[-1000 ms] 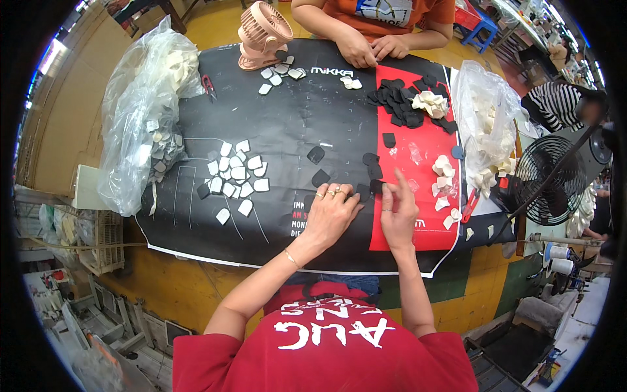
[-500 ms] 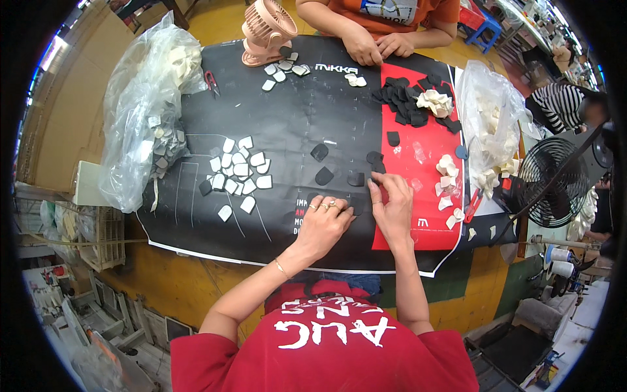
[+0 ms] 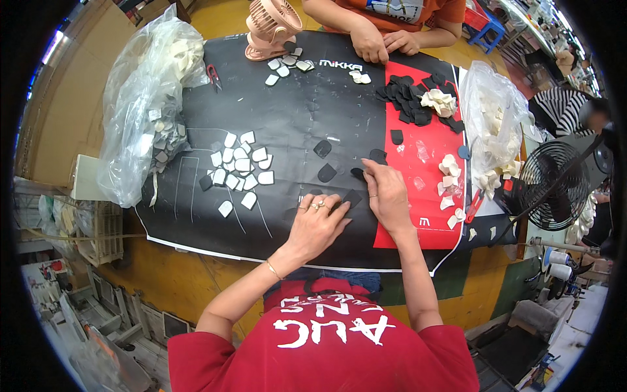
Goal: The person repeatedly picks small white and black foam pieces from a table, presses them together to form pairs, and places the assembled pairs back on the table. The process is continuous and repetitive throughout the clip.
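My left hand [image 3: 316,224], with rings and a bracelet, rests low over the black mat [image 3: 261,111]. Its fingers are bent together at the near edge of a small black piece [image 3: 353,197]. My right hand [image 3: 388,195] is beside it, over the edge of the red panel [image 3: 418,189]. Its thumb and fingers are closed at a tilted, round-ended black piece [image 3: 358,173], partly hidden by the fingertips. Another black piece [image 3: 378,155] lies just beyond them. Two more, an upper one [image 3: 322,149] and a lower one [image 3: 327,172], lie flat ahead of my left hand.
White-faced pieces [image 3: 242,164] lie scattered at left, beside a clear bag [image 3: 157,124]. Black pieces [image 3: 408,98] are heaped on the red panel. A pink fan [image 3: 273,27], red snips [image 3: 213,77] and a black fan [image 3: 554,183] surround the work. Across the table are another person's hands [image 3: 385,46].
My right fingertips have moved a little away from me and left, and the black piece by them now tilts. My left fingers have drawn back slightly, showing more of the dark piece.
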